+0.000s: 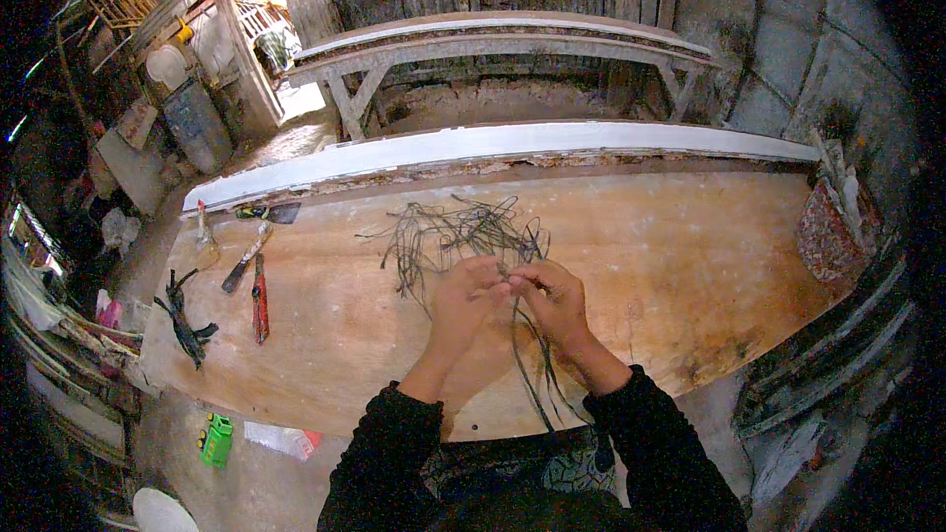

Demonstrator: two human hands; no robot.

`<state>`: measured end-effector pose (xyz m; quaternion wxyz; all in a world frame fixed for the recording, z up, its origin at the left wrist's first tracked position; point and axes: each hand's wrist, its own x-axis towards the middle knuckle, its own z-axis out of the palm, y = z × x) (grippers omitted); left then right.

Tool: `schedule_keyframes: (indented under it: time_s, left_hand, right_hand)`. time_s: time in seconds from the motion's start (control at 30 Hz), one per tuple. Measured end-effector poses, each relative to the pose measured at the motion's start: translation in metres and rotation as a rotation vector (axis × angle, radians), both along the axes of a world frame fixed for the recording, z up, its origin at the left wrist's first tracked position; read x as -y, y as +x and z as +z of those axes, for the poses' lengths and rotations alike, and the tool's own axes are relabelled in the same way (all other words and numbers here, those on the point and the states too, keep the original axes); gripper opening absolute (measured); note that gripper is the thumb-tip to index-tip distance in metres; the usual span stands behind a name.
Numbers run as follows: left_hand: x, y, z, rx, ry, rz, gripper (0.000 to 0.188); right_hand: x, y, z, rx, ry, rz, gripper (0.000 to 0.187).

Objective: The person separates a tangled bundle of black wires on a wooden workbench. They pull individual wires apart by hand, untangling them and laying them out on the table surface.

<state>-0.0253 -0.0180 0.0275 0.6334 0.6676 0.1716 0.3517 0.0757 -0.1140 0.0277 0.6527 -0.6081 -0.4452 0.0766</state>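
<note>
My left hand (463, 300) and my right hand (555, 300) meet above the middle of the wooden tabletop (709, 266). Fingertips of both are pinched together on thin dark cord (503, 274), partly hidden by the fingers. Loose strands (537, 365) of it hang below my right hand and run toward the table's near edge. Just beyond my hands lies a loose tangle of dark cords (463, 222), spread flat with looped ends.
On the table's left lie a red utility knife (260, 300), a dark-ended tool (246, 256), a scraper (286, 213) and a black strap bundle (182, 320). A patterned bag (831, 232) stands at right. A long white board (493, 145) borders the far edge; a green toy truck (215, 440) is on the floor.
</note>
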Motion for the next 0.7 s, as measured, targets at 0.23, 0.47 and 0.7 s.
schedule_keyframes:
  time_s: [0.23, 0.47, 0.7]
  left_hand:
    - [0.007, -0.002, 0.006, -0.075, 0.167, 0.094, 0.031]
    - [0.017, -0.002, 0.008, -0.004, 0.329, 0.140, 0.022]
    - [0.011, -0.001, -0.010, 0.061, 0.525, 0.192, 0.021]
  right_hand:
    - [0.002, -0.001, 0.007, 0.252, -0.035, -0.037, 0.014]
    - [-0.001, -0.002, -0.002, -0.626, -0.037, 0.215, 0.007]
    - [0.002, -0.007, 0.004, -0.932, 0.046, 0.335, 0.008]
